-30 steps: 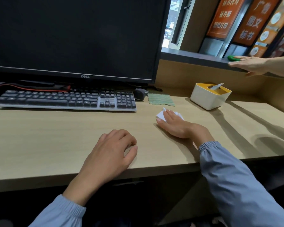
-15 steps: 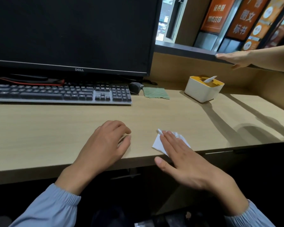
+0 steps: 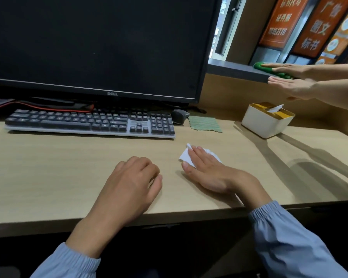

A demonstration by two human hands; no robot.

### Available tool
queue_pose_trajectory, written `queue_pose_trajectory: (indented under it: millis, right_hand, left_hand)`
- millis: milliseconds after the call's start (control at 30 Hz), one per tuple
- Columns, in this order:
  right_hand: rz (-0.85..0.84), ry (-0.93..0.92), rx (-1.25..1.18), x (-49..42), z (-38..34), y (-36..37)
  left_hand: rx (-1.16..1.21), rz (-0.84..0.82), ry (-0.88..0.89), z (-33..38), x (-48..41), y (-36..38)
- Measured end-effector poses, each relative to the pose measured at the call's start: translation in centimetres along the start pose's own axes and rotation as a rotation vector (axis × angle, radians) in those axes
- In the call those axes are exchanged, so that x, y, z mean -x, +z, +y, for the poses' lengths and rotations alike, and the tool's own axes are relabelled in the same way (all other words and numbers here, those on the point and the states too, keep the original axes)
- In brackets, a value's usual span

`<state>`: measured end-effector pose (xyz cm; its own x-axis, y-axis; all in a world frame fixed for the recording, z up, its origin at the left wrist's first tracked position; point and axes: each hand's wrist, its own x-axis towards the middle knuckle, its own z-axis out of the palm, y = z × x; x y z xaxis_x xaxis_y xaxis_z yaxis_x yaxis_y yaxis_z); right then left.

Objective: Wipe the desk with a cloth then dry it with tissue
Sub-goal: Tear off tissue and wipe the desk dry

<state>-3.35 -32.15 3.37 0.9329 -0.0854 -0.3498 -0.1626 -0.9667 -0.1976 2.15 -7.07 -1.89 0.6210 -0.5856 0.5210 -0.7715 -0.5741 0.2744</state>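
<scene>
Both hands lie on the desk [image 3: 48, 167], near its front edge and a little apart. The left hand [image 3: 129, 185] rests with its fingers loosely curled and holds nothing. The right hand [image 3: 209, 173] lies flat, its straight fingers pressing the tissue [image 3: 186, 155] down on the wood. The cloth [image 3: 205, 123] lies by itself toward the back edge, near the keyboard [image 3: 88, 123], so the wet wipe looks done and the drying step seems to be going on. Next, the right hand likely needs to slide the tissue over the parts not yet dried, pressing evenly so it does not bunch up or slip out. The tissue is white, thin and crumpled, with one corner poking out past the fingertips. Most of it hides under the hand.
</scene>
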Motion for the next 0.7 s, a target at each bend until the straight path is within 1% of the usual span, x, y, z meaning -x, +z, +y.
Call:
queue_pose_trajectory:
  millis: [200,367,533,600,700]
  right_hand:
    - [0.026,0.012,0.026,-6.9,0.3,-2.7]
    - [0.016,0.006,0.058,-9.4,0.4,-4.1]
    - [0.049,0.024,0.07,-9.5,-0.1,-4.1]
    - [0.078,0.024,0.067,-8.9,-0.5,-3.7]
    - [0.071,0.0,0.056,-7.0,-1.2,-3.1]
  left_hand:
    - [-0.028,-0.006,-0.004,0.0,0.1,0.3]
    - [-0.016,0.001,-0.004,-0.2,0.1,0.4]
    - [-0.014,0.017,-0.005,-0.2,0.1,0.4]
    - [-0.012,0.026,-0.008,-0.1,0.2,0.3]
    - [-0.014,0.052,-0.01,0.0,0.5,0.2]
